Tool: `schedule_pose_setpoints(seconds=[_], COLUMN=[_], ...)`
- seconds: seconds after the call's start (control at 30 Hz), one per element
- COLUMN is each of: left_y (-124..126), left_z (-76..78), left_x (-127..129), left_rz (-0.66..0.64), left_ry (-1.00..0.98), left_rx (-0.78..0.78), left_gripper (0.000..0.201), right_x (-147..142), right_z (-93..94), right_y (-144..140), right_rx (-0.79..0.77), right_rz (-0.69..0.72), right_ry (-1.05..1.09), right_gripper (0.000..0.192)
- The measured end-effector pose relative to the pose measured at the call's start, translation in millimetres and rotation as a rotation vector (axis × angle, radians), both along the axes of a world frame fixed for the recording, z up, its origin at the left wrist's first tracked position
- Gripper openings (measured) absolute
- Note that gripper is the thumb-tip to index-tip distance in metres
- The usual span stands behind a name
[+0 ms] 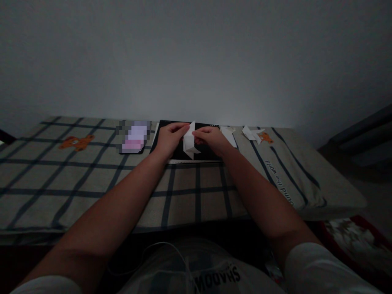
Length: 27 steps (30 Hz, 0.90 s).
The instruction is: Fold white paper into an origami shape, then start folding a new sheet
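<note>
Pinching a folded white paper (190, 141) from both sides, the left hand (169, 139) and right hand (211, 139) hold it upright between them just above a black board (171, 153) on the checked cloth (92, 179), with a phone (134, 137) left and paper shapes (252, 134) right.

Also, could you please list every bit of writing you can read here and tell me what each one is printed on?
"SHADOW", seen upside down and cut off at its edge: on the shirt at the bottom.
"...und the world", partly legible, its start lost in a fold: on the checked cloth at right.
The pixelated patch: unreadable.
</note>
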<state>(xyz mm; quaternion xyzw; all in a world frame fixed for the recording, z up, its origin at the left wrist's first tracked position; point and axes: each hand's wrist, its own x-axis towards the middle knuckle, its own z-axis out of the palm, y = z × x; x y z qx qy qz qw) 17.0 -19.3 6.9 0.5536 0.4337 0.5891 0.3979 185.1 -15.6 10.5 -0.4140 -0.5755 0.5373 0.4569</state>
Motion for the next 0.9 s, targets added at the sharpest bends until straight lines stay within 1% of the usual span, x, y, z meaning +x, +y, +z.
schedule_pose_setpoints(seconds=[0.1, 0.17, 0.3, 0.43, 0.63, 0.7, 0.9], left_y=[1.5, 3.1, 5.1, 5.2, 4.6, 5.0, 6.4], left_z=[1.1, 1.4, 1.6, 3.3, 6.5, 6.5, 6.3], left_x=[-1.0, -1.6, -2.8, -5.2, -7.9, -8.1, -8.4], left_rz=[-0.018, -0.038, -0.094, -0.167, -0.286, -0.292, -0.247], left_ry=[-0.026, -0.055, -0.095, -0.101, -0.076, -0.093, -0.087], left_rx=[-0.027, -0.075, -0.161, -0.164, -0.175, -0.177, -0.208], left_gripper=[0.030, 0.029, 0.031, 0.031, 0.039, 0.037, 0.023], right_x=[-1.3, -1.5, 0.5, 3.6, 4.2, 3.7, 4.0], right_z=[0.0, -0.1, -1.6, -2.8, 0.9, 1.6, 0.3], right_y=[-0.5, -0.7, 0.1, 1.7, 0.3, -0.1, 1.6], right_rx=[-0.014, -0.011, 0.014, 0.036, 0.026, 0.029, -0.003], right_rz=[-0.021, -0.027, 0.000, 0.006, -0.021, -0.021, -0.062], right_ry=[0.001, -0.003, -0.006, -0.010, 0.015, 0.036, 0.010], right_gripper=[0.022, 0.023, 0.024, 0.022, 0.024, 0.024, 0.024])
